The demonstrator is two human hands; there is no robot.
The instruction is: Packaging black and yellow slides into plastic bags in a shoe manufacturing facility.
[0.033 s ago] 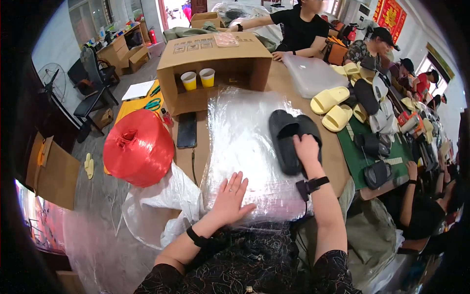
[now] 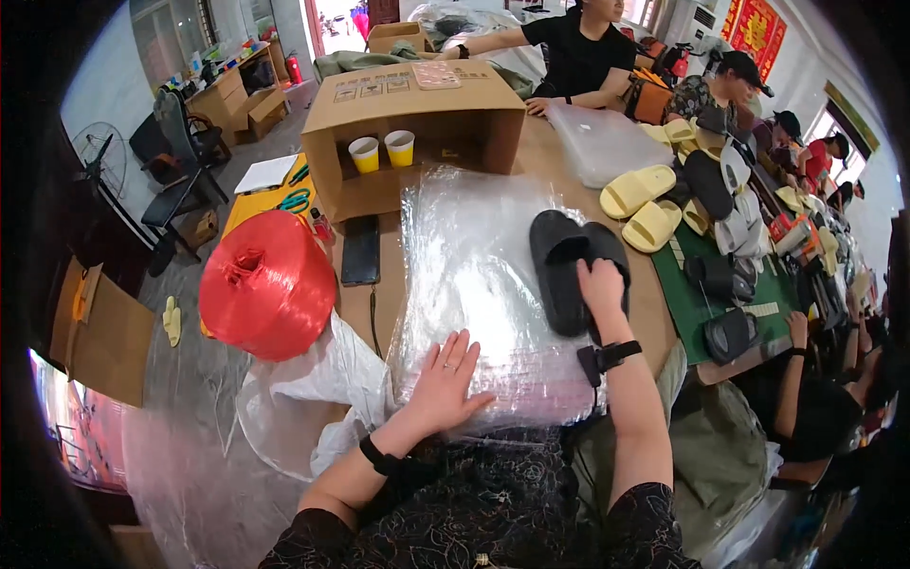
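Note:
A pair of black slide slippers [image 2: 557, 284] lies side by side on the right part of a stack of clear plastic bags [image 2: 474, 256]. My right hand [image 2: 605, 292] grips the right slipper of the pair near its strap; its fingertips are partly hidden against the dark sole. Flat on the near left part of the bags rests my left hand [image 2: 444, 381], fingers stretched out and holding nothing.
A cardboard box [image 2: 408, 100] with two yellow-white cups [image 2: 400, 150] stands beyond the bags. Left are a phone [image 2: 360, 251], red twine roll [image 2: 267, 284] and scissors [image 2: 296, 200]. Yellow slippers [image 2: 637, 192] lie right, near a green mat [image 2: 697, 318]. Co-workers sit around.
The black slippers and my right hand have shifted slightly to the right over the bags. My left hand stays where it was.

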